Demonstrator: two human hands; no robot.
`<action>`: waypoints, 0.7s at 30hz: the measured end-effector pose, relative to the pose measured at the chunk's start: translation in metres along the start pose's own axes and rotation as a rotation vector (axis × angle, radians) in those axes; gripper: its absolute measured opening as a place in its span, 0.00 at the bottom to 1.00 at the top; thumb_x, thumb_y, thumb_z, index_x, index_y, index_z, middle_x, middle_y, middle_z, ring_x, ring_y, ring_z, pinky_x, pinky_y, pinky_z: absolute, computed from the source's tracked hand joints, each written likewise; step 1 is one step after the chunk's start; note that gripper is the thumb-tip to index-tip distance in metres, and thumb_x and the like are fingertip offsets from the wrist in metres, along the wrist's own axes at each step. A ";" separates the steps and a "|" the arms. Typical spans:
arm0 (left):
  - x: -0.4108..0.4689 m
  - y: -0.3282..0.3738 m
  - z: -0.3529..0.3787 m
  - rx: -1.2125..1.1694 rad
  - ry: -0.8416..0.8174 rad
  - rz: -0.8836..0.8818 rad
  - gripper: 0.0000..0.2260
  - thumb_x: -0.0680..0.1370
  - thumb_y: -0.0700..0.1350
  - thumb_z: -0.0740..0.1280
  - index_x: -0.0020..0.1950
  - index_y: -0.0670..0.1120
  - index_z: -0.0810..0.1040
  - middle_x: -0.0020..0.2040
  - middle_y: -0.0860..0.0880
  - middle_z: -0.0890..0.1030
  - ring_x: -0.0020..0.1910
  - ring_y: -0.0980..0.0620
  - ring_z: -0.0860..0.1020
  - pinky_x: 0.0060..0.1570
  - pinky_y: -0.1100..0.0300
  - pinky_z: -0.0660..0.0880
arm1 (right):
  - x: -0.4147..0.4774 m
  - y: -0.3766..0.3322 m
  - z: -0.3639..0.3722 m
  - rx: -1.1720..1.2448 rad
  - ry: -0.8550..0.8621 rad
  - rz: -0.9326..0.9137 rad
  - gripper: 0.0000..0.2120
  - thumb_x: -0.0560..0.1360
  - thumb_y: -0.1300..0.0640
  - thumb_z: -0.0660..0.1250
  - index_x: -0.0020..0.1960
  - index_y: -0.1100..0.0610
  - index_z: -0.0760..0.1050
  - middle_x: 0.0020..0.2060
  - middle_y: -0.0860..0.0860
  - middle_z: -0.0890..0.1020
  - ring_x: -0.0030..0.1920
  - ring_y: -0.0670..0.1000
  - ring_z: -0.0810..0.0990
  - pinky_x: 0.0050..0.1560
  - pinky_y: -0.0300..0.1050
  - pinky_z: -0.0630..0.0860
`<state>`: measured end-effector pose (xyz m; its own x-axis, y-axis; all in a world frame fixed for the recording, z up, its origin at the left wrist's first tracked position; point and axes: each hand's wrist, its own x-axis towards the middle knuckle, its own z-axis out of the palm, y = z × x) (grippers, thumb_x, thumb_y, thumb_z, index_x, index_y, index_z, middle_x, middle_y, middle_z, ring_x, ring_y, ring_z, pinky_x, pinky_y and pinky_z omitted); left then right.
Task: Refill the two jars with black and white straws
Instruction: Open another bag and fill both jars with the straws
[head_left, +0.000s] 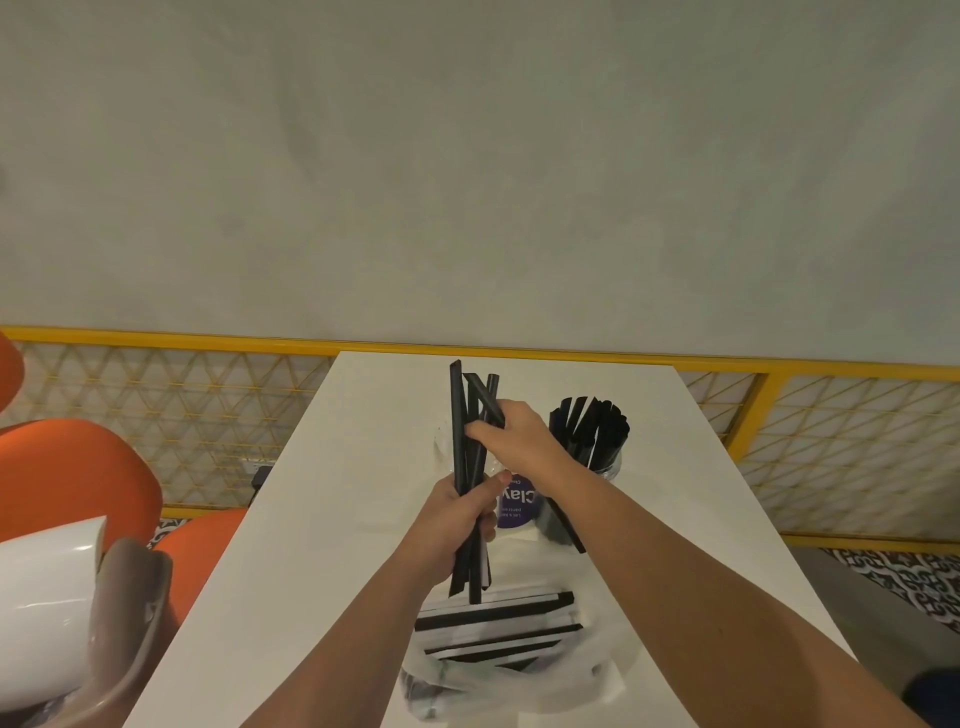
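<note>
from the head camera, the white table (311, 519) runs away from the person toward a yellow-framed lattice screen (182, 415) beyond its far edge. the left hand (457, 525) is above the middle of the table, fingers and thumb curled tight round the lower part of a bundle of black straws (460, 426), which stands nearly upright with its tips splayed at the top. the right hand (514, 434) reaches across from the right and closes its fingers on the bundle's upper part. i judge it is squaring the loose ends together so the bundle can drop into a jar mouth in one go. just behind the left hand, mostly hidden, stands a jar with a purple label (519, 501); how full it is cannot be told. to its right, toward the far right corner, a second jar (605, 467) is packed with black straws that lean outward. at the near edge lies an open plastic bag (519, 691) holding the supply of black and white straws (493, 618) laid flat, probably kept close so each reach is short. the second jar looks done; the labelled one seems next, though which colour it should take is not clear. orange chairs (67, 478) stand off the left edge.
</note>
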<state>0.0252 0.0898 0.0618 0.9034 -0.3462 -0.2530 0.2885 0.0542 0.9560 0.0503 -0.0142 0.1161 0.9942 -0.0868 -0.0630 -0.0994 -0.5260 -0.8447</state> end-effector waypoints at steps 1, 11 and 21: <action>0.000 -0.001 0.001 0.005 -0.005 -0.001 0.16 0.77 0.46 0.67 0.31 0.46 0.68 0.23 0.51 0.68 0.23 0.54 0.67 0.30 0.61 0.68 | 0.000 0.001 -0.001 0.012 0.003 0.015 0.07 0.76 0.57 0.62 0.42 0.60 0.69 0.29 0.49 0.68 0.29 0.46 0.67 0.32 0.38 0.65; -0.003 0.001 0.005 -0.105 0.026 -0.055 0.20 0.79 0.58 0.57 0.35 0.45 0.72 0.22 0.53 0.70 0.21 0.56 0.67 0.26 0.63 0.66 | -0.003 0.009 -0.002 0.264 -0.025 0.168 0.06 0.80 0.57 0.55 0.52 0.60 0.67 0.36 0.54 0.68 0.36 0.50 0.69 0.33 0.39 0.65; 0.003 0.005 0.010 -0.040 0.147 -0.030 0.17 0.80 0.50 0.61 0.34 0.43 0.72 0.22 0.52 0.73 0.19 0.55 0.71 0.25 0.62 0.69 | -0.001 0.008 -0.027 0.691 0.177 0.087 0.06 0.81 0.62 0.54 0.56 0.60 0.67 0.38 0.55 0.79 0.34 0.50 0.81 0.34 0.39 0.81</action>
<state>0.0259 0.0795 0.0677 0.9301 -0.2075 -0.3032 0.3258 0.0841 0.9417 0.0477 -0.0408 0.1239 0.9567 -0.2704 -0.1081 -0.0721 0.1397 -0.9876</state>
